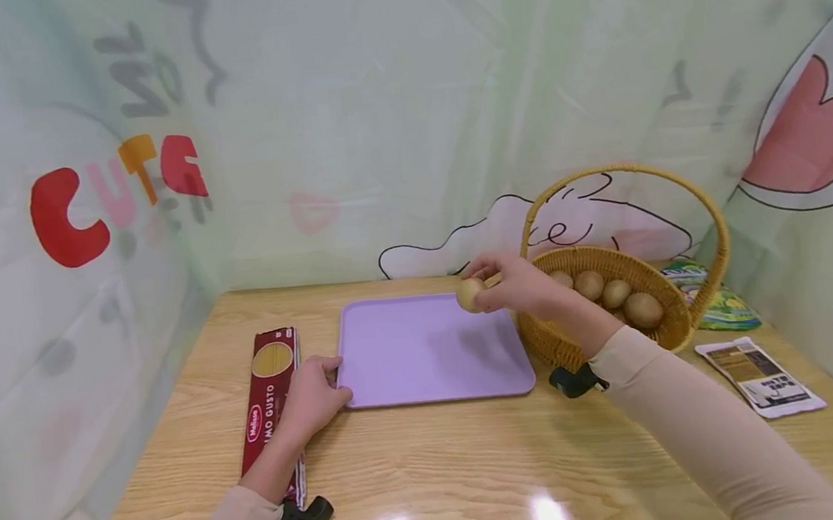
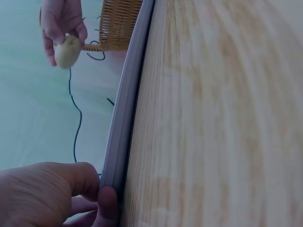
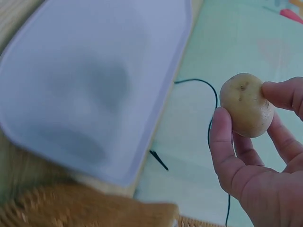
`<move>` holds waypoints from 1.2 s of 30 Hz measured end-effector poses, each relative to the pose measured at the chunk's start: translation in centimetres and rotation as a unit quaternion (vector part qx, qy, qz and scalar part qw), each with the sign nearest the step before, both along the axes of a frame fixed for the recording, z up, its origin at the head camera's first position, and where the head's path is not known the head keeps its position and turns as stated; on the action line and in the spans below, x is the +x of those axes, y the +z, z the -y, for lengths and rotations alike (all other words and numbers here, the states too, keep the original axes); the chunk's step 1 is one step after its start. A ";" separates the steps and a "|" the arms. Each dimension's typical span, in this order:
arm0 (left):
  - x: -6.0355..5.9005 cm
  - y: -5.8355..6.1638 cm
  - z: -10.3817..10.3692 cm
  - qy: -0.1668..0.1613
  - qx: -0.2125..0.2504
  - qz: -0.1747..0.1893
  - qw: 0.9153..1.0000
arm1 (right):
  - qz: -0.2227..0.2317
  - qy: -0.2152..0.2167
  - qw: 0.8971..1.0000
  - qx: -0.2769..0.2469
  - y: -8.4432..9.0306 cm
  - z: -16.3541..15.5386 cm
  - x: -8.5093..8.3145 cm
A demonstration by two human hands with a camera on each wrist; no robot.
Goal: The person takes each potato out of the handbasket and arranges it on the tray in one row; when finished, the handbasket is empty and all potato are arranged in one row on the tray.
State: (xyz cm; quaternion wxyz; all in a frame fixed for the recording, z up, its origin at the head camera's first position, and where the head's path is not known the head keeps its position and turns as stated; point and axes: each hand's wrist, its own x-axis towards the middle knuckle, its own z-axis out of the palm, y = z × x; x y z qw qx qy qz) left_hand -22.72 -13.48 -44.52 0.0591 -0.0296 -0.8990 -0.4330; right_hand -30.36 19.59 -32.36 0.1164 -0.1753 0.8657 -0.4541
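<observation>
My right hand [image 1: 519, 285] holds a potato [image 1: 471, 295] in the air over the right part of a lilac tray [image 1: 425, 347]. In the right wrist view the thumb and fingertips close around the pale, smooth potato [image 3: 247, 105]. Down at the tray's left edge, my left hand [image 1: 316, 393] grips the rim [image 2: 124, 118], thumb near the front corner. A wicker basket [image 1: 556, 345] with a tall arched handle stands beside the tray on the right, with several potatoes [image 1: 643, 310] inside.
A long dark red pasta packet [image 1: 259, 409] lies left of the tray, partly under the left forearm. Right of the basket are a green packet [image 1: 726, 310] and a brown and white pouch [image 1: 762, 377]. A printed curtain [image 1: 374, 130] hangs behind the wooden table [image 1: 436, 459].
</observation>
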 end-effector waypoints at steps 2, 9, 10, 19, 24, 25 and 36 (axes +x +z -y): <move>0.0 -0.1 0.0 0.000 0.002 0.000 1.000 | 0.008 -0.001 1.000 -0.009 -0.5 0.8 -0.2; 0.0 -0.2 0.1 0.004 0.007 0.000 1.000 | 0.033 -0.010 0.999 -0.037 -1.9 3.4 -0.6; 0.0 -0.2 0.2 0.004 0.008 0.000 1.000 | 0.036 -0.012 0.999 -0.039 -2.1 3.7 -0.7; -0.2 -0.6 0.3 0.001 0.042 0.009 0.999 | 0.064 -0.032 0.996 -0.047 -4.1 6.4 -1.8; -0.4 -0.7 0.2 0.002 0.049 0.002 0.999 | 0.061 -0.031 0.996 -0.063 -5.1 7.9 -2.3; -0.4 -0.7 0.1 0.004 0.048 0.000 0.999 | 0.061 -0.031 0.995 -0.068 -5.2 8.2 -2.4; -0.4 -0.6 0.0 0.010 0.050 0.002 0.999 | 0.058 -0.057 0.994 -0.077 -7.1 11.3 -3.8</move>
